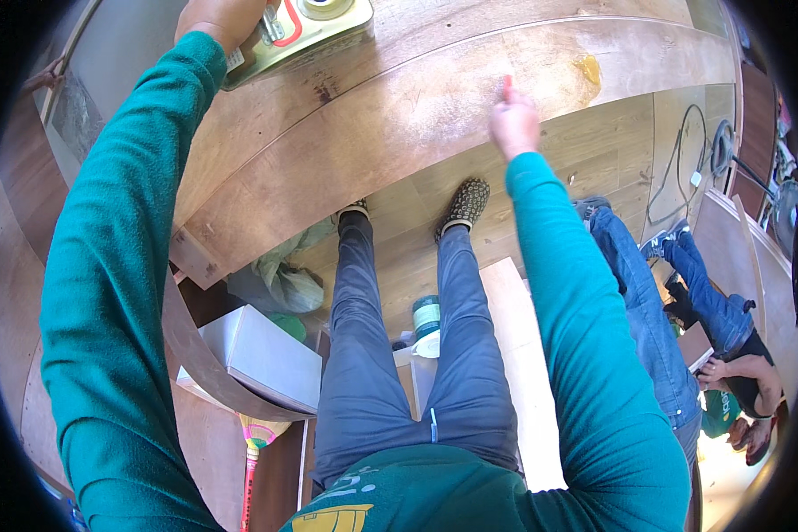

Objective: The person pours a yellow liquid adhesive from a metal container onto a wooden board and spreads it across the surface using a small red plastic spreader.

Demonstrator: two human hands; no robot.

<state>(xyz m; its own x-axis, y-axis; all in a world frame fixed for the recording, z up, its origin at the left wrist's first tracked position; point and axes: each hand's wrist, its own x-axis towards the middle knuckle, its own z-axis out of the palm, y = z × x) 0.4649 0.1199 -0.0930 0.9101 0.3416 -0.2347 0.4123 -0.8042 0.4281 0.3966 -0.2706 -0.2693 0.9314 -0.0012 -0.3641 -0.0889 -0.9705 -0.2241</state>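
Note:
At the top edge, my left hand (223,16) is closed at the side of a rectangular metal can (315,35) with a red handle and a round cap; its fingertips are partly out of the picture. The can is over a long wooden board (328,142). My right hand (514,124) is above the board's near edge, closed and smeared by motion. Something small and red (508,86) shows at its fingertips; I cannot make out what it is. To the right of that hand, a yellow, glue-like puddle (588,71) lies on the board, and the wood beside it looks shiny.
A white box (270,356), crumpled plastic (284,279) and a broom (259,434) are below left. A green-labelled container (426,324) stands between my legs. Black cable (676,168) lies on the floor at right, near other people in jeans (634,293).

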